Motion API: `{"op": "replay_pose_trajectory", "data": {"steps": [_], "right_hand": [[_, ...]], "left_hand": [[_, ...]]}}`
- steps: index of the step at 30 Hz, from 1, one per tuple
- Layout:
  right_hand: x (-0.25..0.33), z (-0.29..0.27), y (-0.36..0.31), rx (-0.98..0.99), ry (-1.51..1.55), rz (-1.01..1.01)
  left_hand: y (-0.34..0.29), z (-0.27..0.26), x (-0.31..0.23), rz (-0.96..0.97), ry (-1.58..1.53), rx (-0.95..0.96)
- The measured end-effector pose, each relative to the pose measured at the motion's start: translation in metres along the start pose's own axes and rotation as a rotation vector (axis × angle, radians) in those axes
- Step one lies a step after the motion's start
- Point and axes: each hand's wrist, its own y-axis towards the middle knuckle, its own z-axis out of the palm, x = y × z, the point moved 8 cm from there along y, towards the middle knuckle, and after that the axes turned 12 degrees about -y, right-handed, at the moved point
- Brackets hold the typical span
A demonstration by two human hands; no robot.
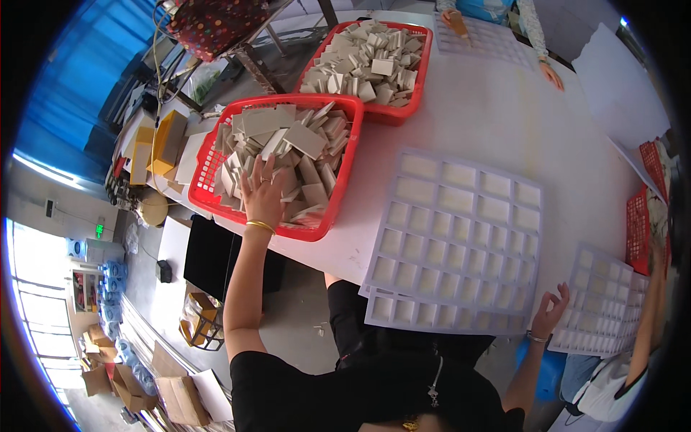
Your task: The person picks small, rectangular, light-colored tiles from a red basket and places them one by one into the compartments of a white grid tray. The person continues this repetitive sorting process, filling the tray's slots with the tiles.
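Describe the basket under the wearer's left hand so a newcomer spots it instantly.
Go to the left part of the white table. There, the near red basket sits by the table's edge, heaped with flat pale pieces. Unlike the similarly filled far red basket, it has the wearer's left hand over its contents.

Brightly lit, blown out to white at the windows (pixel 36 317) on the left, washed pale across the table (pixel 497 122). Reasonably sharp toward the middle, softer near the edges. Bowed strongly toward the rim, fading to black.
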Motion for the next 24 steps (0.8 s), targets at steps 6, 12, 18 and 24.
{"op": "replay_pose_trajectory", "data": {"steps": [6,12,18,24], "right_hand": [[0.009,-0.002,0.002,0.042,0.041,0.039],[0.059,0.03,0.013,0.075,0.135,-0.085],[0.136,0.059,0.011,0.194,0.21,-0.273],[0.149,0.069,0.0,0.256,0.231,-0.269]], "left_hand": [[-0.009,-0.019,0.015,0.044,-0.215,-0.216],[-0.012,-0.045,0.003,0.025,-0.454,-0.379],[-0.017,-0.013,-0.005,0.125,-0.391,0.043],[-0.016,-0.002,0.034,-0.042,-0.418,-0.086]]}}
